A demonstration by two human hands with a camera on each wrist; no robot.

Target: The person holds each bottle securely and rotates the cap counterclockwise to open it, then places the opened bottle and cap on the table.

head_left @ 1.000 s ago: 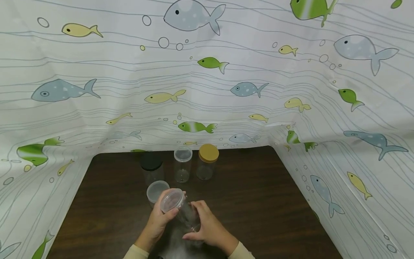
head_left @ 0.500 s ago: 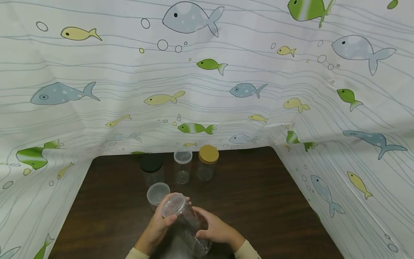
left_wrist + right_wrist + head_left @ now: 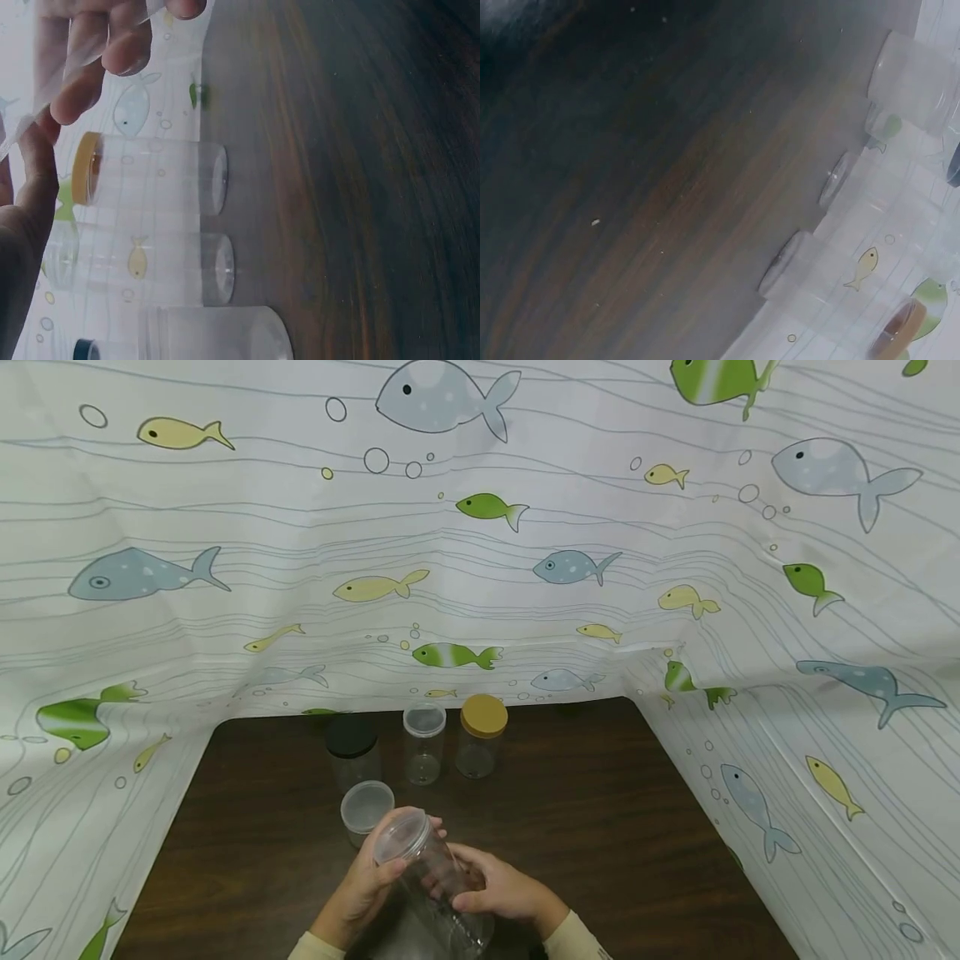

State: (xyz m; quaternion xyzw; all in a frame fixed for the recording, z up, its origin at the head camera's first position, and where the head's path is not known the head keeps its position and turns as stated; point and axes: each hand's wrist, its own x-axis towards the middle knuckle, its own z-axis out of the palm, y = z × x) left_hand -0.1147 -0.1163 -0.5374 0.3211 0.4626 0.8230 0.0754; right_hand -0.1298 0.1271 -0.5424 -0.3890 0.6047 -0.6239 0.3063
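A tall clear plastic jar (image 3: pixel 442 868) with a translucent lid (image 3: pixel 400 837) is held tilted in both hands, its lid end up and to the left. My left hand (image 3: pixel 363 881) grips it just below the lid, thumb in front. Lower down, my right hand (image 3: pixel 504 887) holds the side of the jar, with its thumb across the near face. In the left wrist view, curled fingertips (image 3: pixel 127 49) show beside a strip of clear plastic. The right wrist view shows neither the right hand nor the held jar distinctly.
Beyond the hands stand a black-lidded jar (image 3: pixel 352 752), a slim clear-lidded jar (image 3: pixel 424 743) and a yellow-lidded jar (image 3: pixel 482 739). A wide translucent-lidded jar (image 3: pixel 366 807) is close behind the left hand. Fish-patterned cloth (image 3: pixel 480 610) surrounds the dark wooden table (image 3: pixel 637 843).
Over the second, the jar's lower end has swung down and right, showing more of its length. My right hand has shifted slightly right with it. The standing jars have stayed put.
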